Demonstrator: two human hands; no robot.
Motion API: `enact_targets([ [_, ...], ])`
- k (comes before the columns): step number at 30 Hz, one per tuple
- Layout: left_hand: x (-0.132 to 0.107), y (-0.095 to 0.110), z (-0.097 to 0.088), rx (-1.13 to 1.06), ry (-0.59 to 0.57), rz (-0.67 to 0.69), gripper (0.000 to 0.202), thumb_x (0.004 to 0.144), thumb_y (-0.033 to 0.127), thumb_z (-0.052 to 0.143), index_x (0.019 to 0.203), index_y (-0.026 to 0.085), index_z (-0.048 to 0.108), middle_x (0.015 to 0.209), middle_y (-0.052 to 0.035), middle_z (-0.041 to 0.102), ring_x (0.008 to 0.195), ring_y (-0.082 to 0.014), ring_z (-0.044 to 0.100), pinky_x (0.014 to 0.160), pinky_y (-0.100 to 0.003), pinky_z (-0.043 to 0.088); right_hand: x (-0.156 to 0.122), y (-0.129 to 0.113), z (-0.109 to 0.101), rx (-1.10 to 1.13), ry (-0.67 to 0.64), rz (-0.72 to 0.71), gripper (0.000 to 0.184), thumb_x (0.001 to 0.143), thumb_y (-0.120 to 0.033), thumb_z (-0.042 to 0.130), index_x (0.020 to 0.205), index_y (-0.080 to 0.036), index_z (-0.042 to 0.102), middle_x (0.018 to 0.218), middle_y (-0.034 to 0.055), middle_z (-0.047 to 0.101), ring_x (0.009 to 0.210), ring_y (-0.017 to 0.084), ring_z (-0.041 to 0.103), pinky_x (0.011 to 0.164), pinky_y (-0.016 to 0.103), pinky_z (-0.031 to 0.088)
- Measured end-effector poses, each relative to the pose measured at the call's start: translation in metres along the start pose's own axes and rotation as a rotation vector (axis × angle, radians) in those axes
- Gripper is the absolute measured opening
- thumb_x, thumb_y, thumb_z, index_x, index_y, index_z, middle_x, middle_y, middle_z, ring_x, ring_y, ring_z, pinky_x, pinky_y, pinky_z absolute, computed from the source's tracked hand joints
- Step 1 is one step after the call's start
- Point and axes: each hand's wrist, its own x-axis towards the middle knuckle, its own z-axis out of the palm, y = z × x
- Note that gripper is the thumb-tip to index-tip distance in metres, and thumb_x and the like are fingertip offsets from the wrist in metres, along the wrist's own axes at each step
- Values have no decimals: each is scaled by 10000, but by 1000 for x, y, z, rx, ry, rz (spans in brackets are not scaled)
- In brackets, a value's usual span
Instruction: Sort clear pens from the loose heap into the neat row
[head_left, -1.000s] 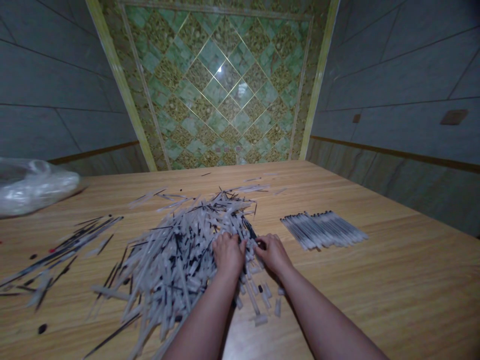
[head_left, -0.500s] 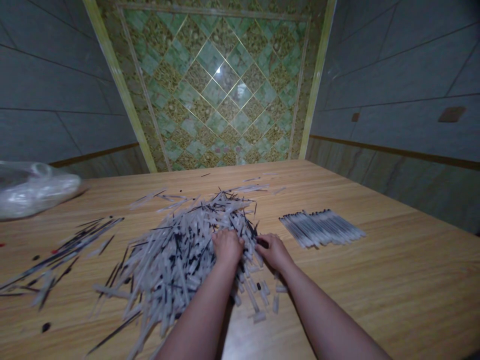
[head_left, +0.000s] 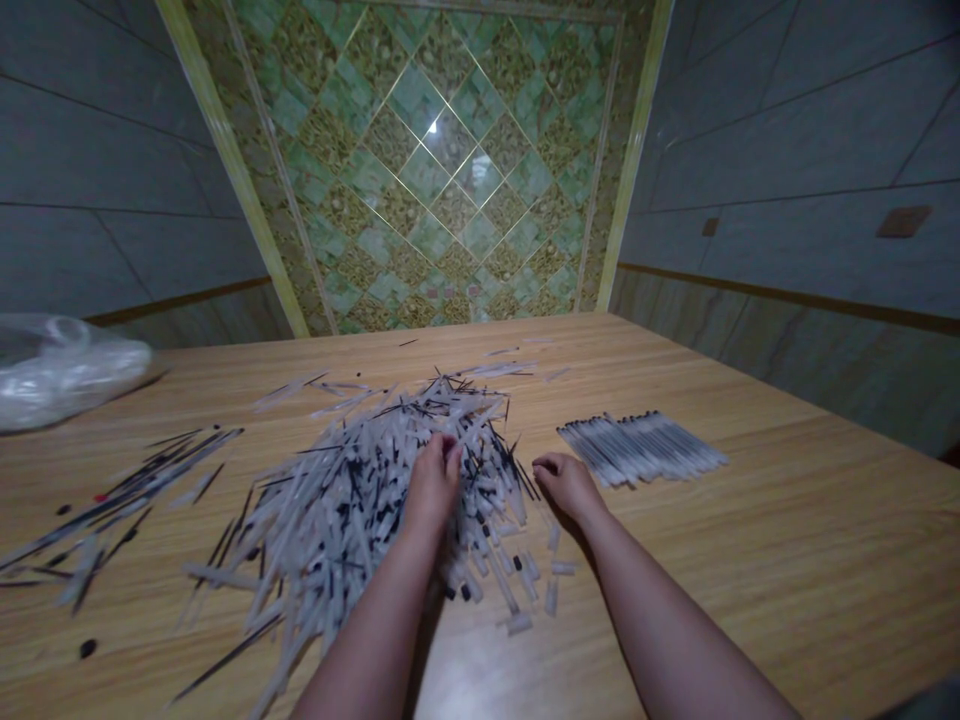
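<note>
A large heap of loose pen parts point(head_left: 360, 500), clear barrels, thin black refills and small caps, covers the middle of the table. My left hand point(head_left: 433, 485) is over the heap's right half, its fingers curled toward the thumb; whatever they may hold cannot be made out. Just off the heap's right edge is my right hand point(head_left: 568, 483), with fingers bent in and pressed together, and their contents hidden. Black refills stick out of the heap close to those fingertips. Right of that hand lies a neat row of pens point(head_left: 641, 447), side by side with dark ends pointing away.
Loose refills point(head_left: 150, 480) and small black bits lie on the wooden table point(head_left: 787, 540) at left. A clear plastic bag point(head_left: 71, 375) rests at the far left. Short clear caps point(head_left: 551, 598) are scattered in front of the heap. A tiled wall stands behind.
My left hand has shifted left and up over the heap, uncovering parts under it. My right hand has moved right, away from the heap's edge. The view has tilted slightly.
</note>
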Motion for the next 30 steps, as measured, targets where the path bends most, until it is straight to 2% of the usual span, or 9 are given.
enact_targets([
  [4, 4, -7, 1, -470, -10, -154, 221, 655, 313, 622, 797, 146, 593, 669, -10, 597, 599, -124, 543, 579, -225, 419, -4, -8, -11, -206, -78, 12, 172, 715, -267, 535, 689, -175, 677, 721, 61, 684, 685, 160, 604, 594, 227, 379],
  [10, 2, -3, 4, -886, -23, -393, 293, 587, 310, 700, 802, 138, 603, 592, 23, 550, 546, -85, 531, 564, -203, 448, -9, -14, -11, -390, -169, 40, 157, 688, -251, 544, 638, -184, 676, 691, 85, 684, 666, 175, 612, 542, 236, 328],
  [14, -1, -1, 8, -1184, -76, -520, 291, 624, 293, 684, 823, 173, 510, 794, -25, 622, 732, -147, 622, 661, -304, 511, -12, -23, -3, -458, -168, 31, 150, 670, -245, 539, 644, -195, 679, 714, 96, 690, 678, 199, 620, 529, 246, 324],
  [16, -2, -1, 10, -1258, -88, -530, 266, 661, 288, 658, 814, 182, 468, 900, -52, 633, 804, -177, 634, 703, -360, 517, -13, -26, -2, -478, -165, 38, 148, 663, -231, 535, 632, -187, 674, 715, 107, 690, 675, 203, 619, 526, 249, 322],
  [18, -3, -1, 12, -1274, -82, -529, 247, 686, 282, 637, 800, 183, 442, 909, -60, 640, 805, -183, 640, 707, -373, 521, -12, -24, -3, -458, -164, 44, 142, 657, -216, 530, 614, -177, 660, 693, 106, 684, 655, 195, 612, 522, 247, 317],
  [21, -3, -4, 14, -1230, -48, -539, 219, 697, 262, 626, 787, 175, 446, 856, -60, 654, 753, -163, 642, 637, -316, 534, -9, -18, -9, -348, -138, 40, 123, 657, -205, 520, 604, -167, 624, 652, 80, 665, 610, 160, 584, 522, 235, 318],
  [24, -2, -9, 15, -1183, 9, -556, 204, 690, 248, 629, 802, 165, 481, 829, -55, 658, 692, -137, 632, 540, -244, 523, -5, -12, -16, -127, -97, 11, 150, 712, -243, 481, 640, -163, 585, 625, 48, 640, 569, 127, 553, 525, 222, 336],
  [28, -1, -13, 14, -1225, 88, -583, 222, 675, 181, 653, 849, 155, 519, 795, -35, 649, 648, -107, 620, 549, -212, 520, -3, -13, -20, 378, -160, 17, 265, 791, -345, 408, 890, -155, 564, 695, 37, 644, 575, 130, 577, 520, 227, 405],
  [30, 0, -12, 13, -1269, 135, -606, 200, 679, 144, 650, 841, 150, 533, 759, -21, 639, 623, -88, 612, 564, -189, 515, -3, -16, -23, 493, -169, 9, 298, 780, -355, 445, 975, -161, 560, 791, 54, 656, 651, 142, 601, 570, 244, 442],
])
